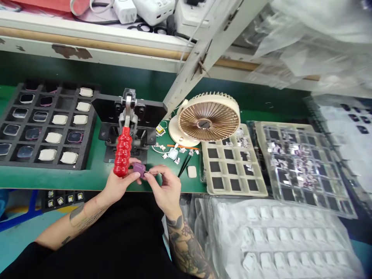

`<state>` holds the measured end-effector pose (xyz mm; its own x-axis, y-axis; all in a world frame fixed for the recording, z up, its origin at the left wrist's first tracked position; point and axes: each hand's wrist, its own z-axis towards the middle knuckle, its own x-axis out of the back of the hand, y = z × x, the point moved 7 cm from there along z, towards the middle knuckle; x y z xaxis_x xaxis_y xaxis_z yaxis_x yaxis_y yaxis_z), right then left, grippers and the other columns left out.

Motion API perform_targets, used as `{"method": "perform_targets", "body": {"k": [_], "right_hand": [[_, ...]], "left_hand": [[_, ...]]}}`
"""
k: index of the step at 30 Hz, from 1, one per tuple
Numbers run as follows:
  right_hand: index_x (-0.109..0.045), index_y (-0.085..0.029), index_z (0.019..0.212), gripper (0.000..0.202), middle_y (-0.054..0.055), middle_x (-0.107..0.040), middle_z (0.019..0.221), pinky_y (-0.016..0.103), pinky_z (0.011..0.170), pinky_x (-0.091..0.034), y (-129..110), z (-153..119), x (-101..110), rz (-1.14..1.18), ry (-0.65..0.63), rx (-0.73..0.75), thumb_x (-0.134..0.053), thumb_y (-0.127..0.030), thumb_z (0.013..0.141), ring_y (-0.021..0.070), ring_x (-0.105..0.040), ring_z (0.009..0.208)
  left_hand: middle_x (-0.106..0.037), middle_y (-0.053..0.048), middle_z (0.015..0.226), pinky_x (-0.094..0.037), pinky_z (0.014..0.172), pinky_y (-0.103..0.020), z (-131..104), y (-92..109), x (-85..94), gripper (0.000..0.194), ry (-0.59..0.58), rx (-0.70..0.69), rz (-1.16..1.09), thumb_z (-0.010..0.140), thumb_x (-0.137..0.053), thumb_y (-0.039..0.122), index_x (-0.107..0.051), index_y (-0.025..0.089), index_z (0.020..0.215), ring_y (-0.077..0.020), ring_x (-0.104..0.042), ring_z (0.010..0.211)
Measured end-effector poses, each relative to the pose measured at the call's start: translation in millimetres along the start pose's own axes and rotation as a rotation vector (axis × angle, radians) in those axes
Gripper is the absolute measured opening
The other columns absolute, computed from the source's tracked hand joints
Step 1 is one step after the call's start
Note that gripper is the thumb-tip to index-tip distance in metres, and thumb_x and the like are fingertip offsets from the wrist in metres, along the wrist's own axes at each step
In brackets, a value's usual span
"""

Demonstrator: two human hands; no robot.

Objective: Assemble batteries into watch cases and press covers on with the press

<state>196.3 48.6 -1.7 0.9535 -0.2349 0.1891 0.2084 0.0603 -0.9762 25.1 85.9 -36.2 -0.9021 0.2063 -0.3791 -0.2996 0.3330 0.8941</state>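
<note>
My left hand (120, 183) holds a small purple watch case (139, 168) between thumb and fingers, just in front of the bench. At the case's right edge, my right hand (165, 186) pinches a tiny piece that I cannot make out. Directly behind my left hand stands a black toggle-clamp press (132, 112), its red handle (122, 153) hanging down close to my fingers. Right of my hands lie black tweezers (185, 164), a cream square piece (192, 171) and several small silvery parts (177, 159) on the green bench.
A beige fan (209, 118) stands behind the small parts. On the left, a dark foam tray (65, 131) holds several watch cases. To the right are a compartment tray (229, 182) and stacked clear trays (308, 166). Plastic-wrapped trays (279, 240) sit nearer, at lower right.
</note>
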Motion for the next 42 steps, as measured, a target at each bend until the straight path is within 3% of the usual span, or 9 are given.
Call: {"method": "perform_targets", "body": {"k": [8, 12, 17, 22, 29, 36, 39, 42], "right_hand": [[-0.074, -0.025, 0.099, 0.013, -0.001, -0.074, 0.084, 0.034, 0.081, -0.057, 2.6, -0.4, -3.1, 0.062, -0.059, 0.013, -0.084, -0.032, 0.096, 0.0164, -0.069, 0.078], [-0.071, -0.025, 0.122, 0.040, -0.003, -0.070, 0.082, 0.034, 0.081, -0.057, 13.1, -0.6, -4.9, 0.191, -0.098, -0.072, -0.089, -0.044, 0.091, 0.0160, -0.067, 0.076], [-0.075, -0.023, 0.111, 0.023, 0.002, -0.074, 0.093, 0.032, 0.080, -0.058, 12.1, -2.2, -9.9, 0.296, -0.168, -0.131, -0.074, -0.044, 0.104, 0.0159, -0.071, 0.082], [-0.073, -0.023, 0.105, 0.020, 0.000, -0.072, 0.087, 0.031, 0.077, -0.057, 7.1, -2.8, -18.8, 0.383, -0.215, -0.157, -0.074, -0.043, 0.104, 0.0142, -0.070, 0.073], [-0.068, -0.021, 0.094, 0.029, -0.002, -0.068, 0.078, 0.029, 0.069, -0.058, 13.9, -14.7, -30.9, 0.393, -0.274, -0.308, -0.084, -0.045, 0.096, 0.0141, -0.067, 0.067], [-0.072, -0.021, 0.094, 0.029, 0.000, -0.070, 0.075, 0.030, 0.067, -0.061, 15.4, -11.9, -54.3, 0.213, -0.234, -0.250, -0.081, -0.049, 0.096, 0.0167, -0.069, 0.064], [-0.078, -0.021, 0.097, 0.032, 0.005, -0.077, 0.085, 0.031, 0.072, -0.063, 18.3, -12.7, -47.4, 0.095, -0.227, -0.195, -0.078, -0.053, 0.097, 0.0196, -0.073, 0.073], [-0.081, -0.021, 0.095, 0.037, 0.007, -0.079, 0.090, 0.032, 0.075, -0.063, 26.8, -9.5, -23.4, -0.012, -0.123, -0.151, -0.081, -0.058, 0.093, 0.0216, -0.074, 0.080]], "left_hand": [[-0.081, -0.006, 0.095, -0.066, 0.069, -0.029, -1.0, -3.2, 2.4, 0.044, -0.061, 0.073, -0.023, 0.087, -0.095, 0.030, -0.078, 0.016, 0.125, -0.0176, -0.077, 0.071], [-0.079, -0.007, 0.094, -0.064, 0.063, -0.027, -4.0, -9.6, -6.7, 0.044, -0.125, 0.173, -0.215, 0.089, -0.093, 0.031, -0.080, 0.017, 0.128, -0.0180, -0.076, 0.072], [-0.078, -0.007, 0.090, -0.061, 0.062, -0.023, -8.1, -10.0, -12.7, 0.043, -0.141, 0.247, -0.359, 0.089, -0.092, 0.032, -0.081, 0.017, 0.129, -0.0180, -0.078, 0.074], [-0.079, -0.007, 0.092, -0.061, 0.063, -0.024, -8.7, -9.5, -12.8, 0.042, -0.141, 0.226, -0.340, 0.090, -0.092, 0.031, -0.082, 0.018, 0.128, -0.0176, -0.077, 0.074], [-0.079, -0.007, 0.087, -0.062, 0.066, -0.030, -15.7, -10.9, -0.6, 0.042, -0.166, 0.083, -0.139, 0.089, -0.093, 0.035, -0.084, 0.017, 0.125, -0.0190, -0.075, 0.069], [-0.075, -0.007, 0.090, -0.057, 0.060, -0.027, -22.4, -17.9, 17.5, 0.056, -0.002, 0.078, -0.297, 0.086, -0.095, 0.044, -0.082, 0.018, 0.133, -0.0141, -0.067, 0.065], [-0.072, -0.005, 0.081, -0.054, 0.054, -0.025, -30.8, -16.1, 26.7, 0.052, 0.028, 0.090, -0.313, 0.088, -0.093, 0.043, -0.081, 0.016, 0.131, -0.0158, -0.068, 0.063], [-0.075, -0.007, 0.085, -0.057, 0.053, -0.028, -37.4, 7.6, 49.4, 0.047, 0.038, 0.016, -0.216, 0.095, -0.086, 0.044, -0.078, 0.016, 0.132, -0.0199, -0.074, 0.062]]}}
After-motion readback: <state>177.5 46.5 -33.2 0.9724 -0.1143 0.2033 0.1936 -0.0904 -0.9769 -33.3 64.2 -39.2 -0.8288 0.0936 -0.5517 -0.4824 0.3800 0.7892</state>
